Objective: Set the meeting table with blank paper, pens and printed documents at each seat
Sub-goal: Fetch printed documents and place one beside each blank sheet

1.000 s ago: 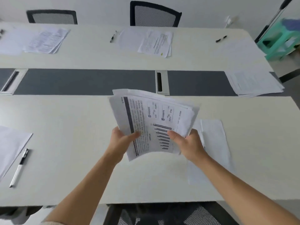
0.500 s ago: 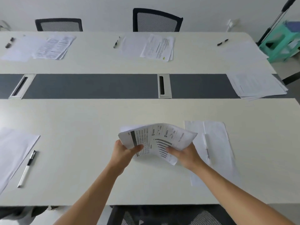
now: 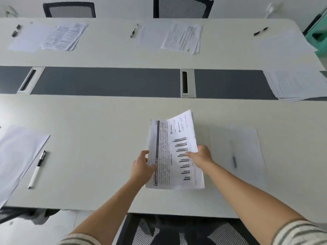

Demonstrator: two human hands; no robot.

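A printed document (image 3: 174, 156) with a dark side bar and a bar chart lies on the near half of the white table (image 3: 99, 131), its far right corner still curled up. My left hand (image 3: 142, 167) grips its left edge. My right hand (image 3: 200, 155) pinches its right edge. Just right of it lie blank paper (image 3: 246, 147) and a blurred pen (image 3: 234, 160) on top.
At the near left lie blank sheets (image 3: 16, 154) and a white pen (image 3: 37, 168). Across the grey centre strip (image 3: 106, 80), far seats hold papers (image 3: 183, 37) and pens (image 3: 133, 31). A paper stack (image 3: 297, 84) sits far right. A mesh chair (image 3: 177, 230) is below me.
Both hands lowered the raised, bent document down and flattened it onto the table beside the blank paper. The view tilted further down.
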